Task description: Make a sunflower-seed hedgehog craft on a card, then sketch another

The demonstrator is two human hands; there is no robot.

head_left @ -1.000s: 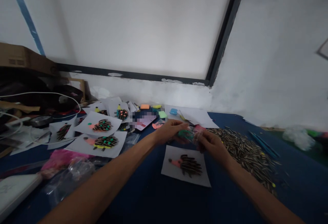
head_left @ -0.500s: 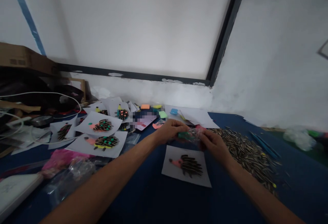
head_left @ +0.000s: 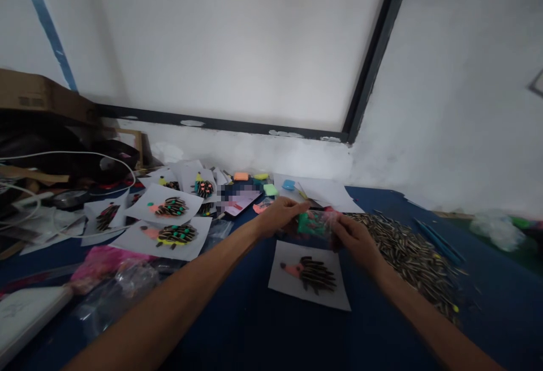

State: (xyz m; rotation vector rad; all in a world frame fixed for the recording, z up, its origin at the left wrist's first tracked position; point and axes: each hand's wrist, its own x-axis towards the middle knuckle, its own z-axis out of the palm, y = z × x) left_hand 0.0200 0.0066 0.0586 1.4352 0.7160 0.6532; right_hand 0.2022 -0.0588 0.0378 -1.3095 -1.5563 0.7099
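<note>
Between my two hands a small clear plastic packet [head_left: 314, 224] with something green in it is stretched out above the table. My left hand [head_left: 278, 217] pinches its left end, and my right hand [head_left: 353, 235] grips its right end. Just below lies a white paper [head_left: 282, 289] bearing a hedgehog [head_left: 316, 274] with a pink clay face and spines of striped sunflower seeds. A large heap of striped sunflower seeds [head_left: 407, 252] spreads beside my right forearm.
Several papers with finished seed hedgehogs [head_left: 173, 235] lie at the left. Behind my hands are a phone [head_left: 241, 200], clay blocks [head_left: 288, 185] and scissors [head_left: 309, 197]. Blue tweezers-like tool [head_left: 439, 240] rests right of the seeds. Plastic bags [head_left: 131, 280] and a white box [head_left: 31, 317] sit front left.
The packet has turned and spread flatter between my hands, so more of its green content shows. Both hands stay in nearly the same place.
</note>
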